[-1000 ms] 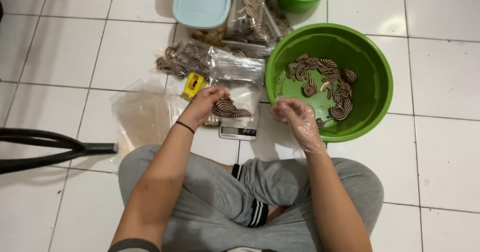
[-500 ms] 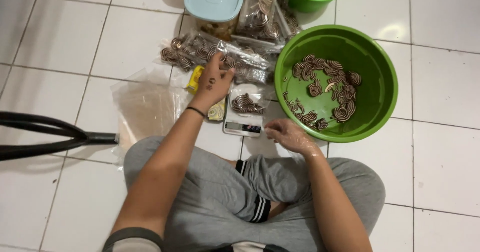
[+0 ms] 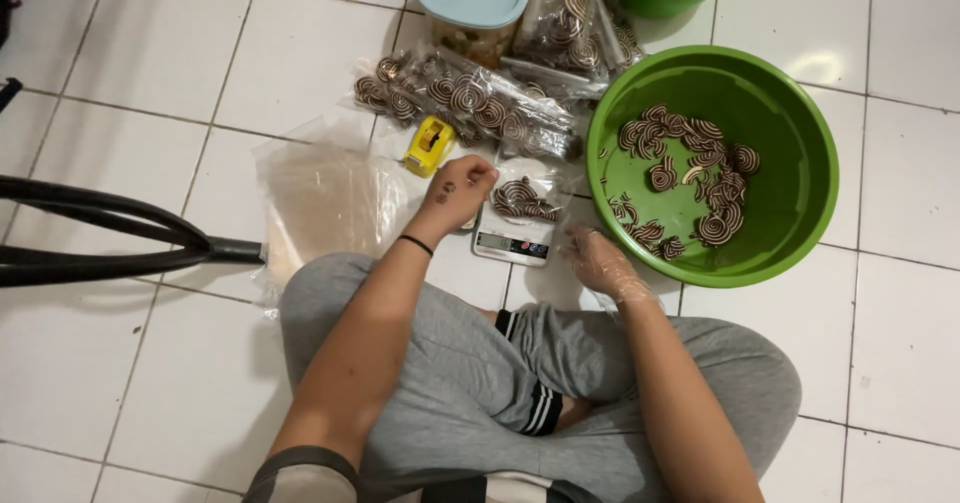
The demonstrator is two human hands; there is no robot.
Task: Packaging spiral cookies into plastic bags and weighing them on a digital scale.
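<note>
One small bag of spiral cookies (image 3: 525, 201) lies on the kitchen scale (image 3: 512, 244), long axis left-to-right. Left hand (image 3: 458, 187) pinches its left edge; gloved right hand (image 3: 598, 261) hovers slack beside the green basin (image 3: 800, 223).

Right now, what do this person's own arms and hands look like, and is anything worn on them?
Both forearms are bare. The left hand has small dark marks on its back, and a thin black band circles the wrist. The right hand wears a loose, clear plastic glove, crinkled and glossy, reaching just past the wrist. A grey sleeve edge shows on the left upper arm.
</note>
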